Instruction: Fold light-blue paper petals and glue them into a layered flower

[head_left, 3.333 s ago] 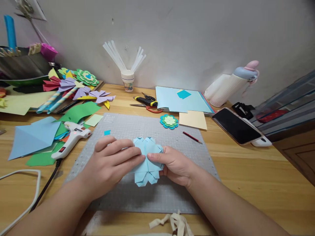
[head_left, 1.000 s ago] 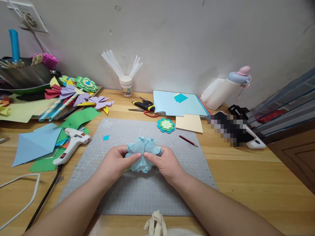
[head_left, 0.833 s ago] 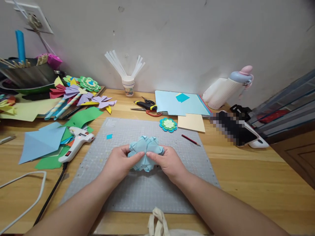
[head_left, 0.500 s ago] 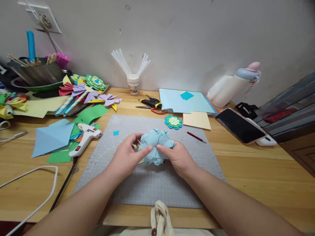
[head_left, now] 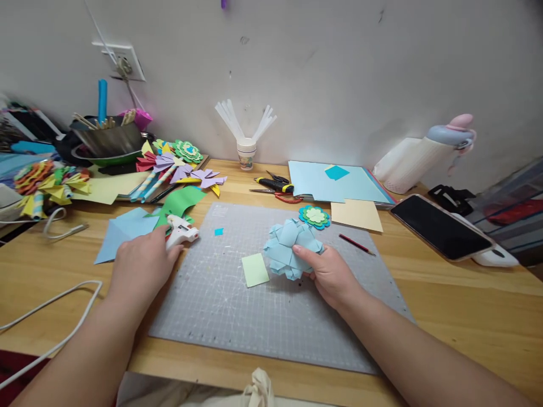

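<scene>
My right hand (head_left: pixel 333 274) pinches a light blue folded paper flower (head_left: pixel 288 249) by its right edge, thumb on top, above the grey cutting mat (head_left: pixel 237 322). My left hand (head_left: pixel 146 260) is closed round the handle of a white hot glue gun (head_left: pixel 180 233) at the mat's left edge. Most of the handle is hidden by the fingers. On the mat, a pale green paper square (head_left: pixel 255 269) lies left of the flower, and a small bright blue scrap (head_left: pixel 218 232) lies further back. A layered green and blue paper flower (head_left: pixel 314 216) sits behind the held one.
A red pencil (head_left: pixel 357 245) and a cream card (head_left: pixel 356 215) lie at the right. Behind are a paper cup (head_left: pixel 246 154) of white sticks, scissors (head_left: pixel 278 177) and blue sheets (head_left: pixel 322 186). A phone (head_left: pixel 441 227) and bottle (head_left: pixel 413 158) stand right; a white cable (head_left: pixel 63 311) runs left.
My left hand has let go of the light blue flower and moved left onto the glue gun. The right hand keeps the flower. The pale green square now shows, and the view has turned left.
</scene>
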